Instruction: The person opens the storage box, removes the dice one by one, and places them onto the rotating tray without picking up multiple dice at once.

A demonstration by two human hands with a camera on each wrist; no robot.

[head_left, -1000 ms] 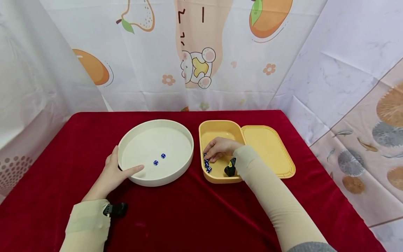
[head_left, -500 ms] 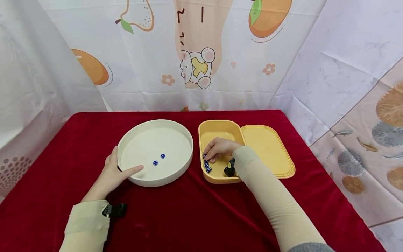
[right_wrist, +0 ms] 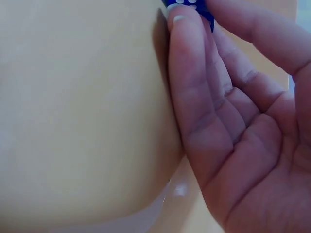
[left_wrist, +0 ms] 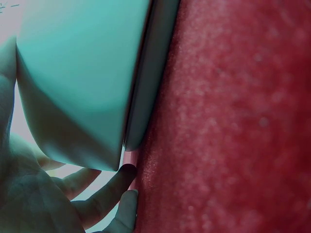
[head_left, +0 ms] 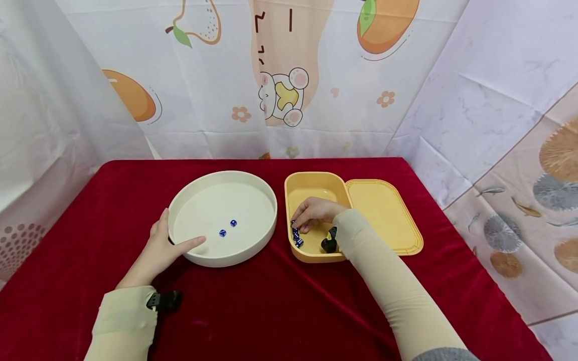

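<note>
Blue dice point(head_left: 299, 242): 2 in white tray point(head_left: 217, 200), L hand point(head_left: 158, 245) gripping it; others in yel. box point(head_left: 318, 184), R hand point(head_left: 318, 210) pinching 1.

Blue die point(right_wrist: 194, 3) cropped above; red cloth point(left_wrist: 233, 116) blurred.

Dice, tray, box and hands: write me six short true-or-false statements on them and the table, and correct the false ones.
1. Two blue dice lie in the white tray. True.
2. The left hand holds the white tray's edge. True.
3. The right hand is inside the yellow box. True.
4. The yellow box is covered. False: it is open, with a flat yellow lid lying to its right.
5. The white tray is square. False: it is round.
6. The table is covered in green. False: the tablecloth is red.
</note>
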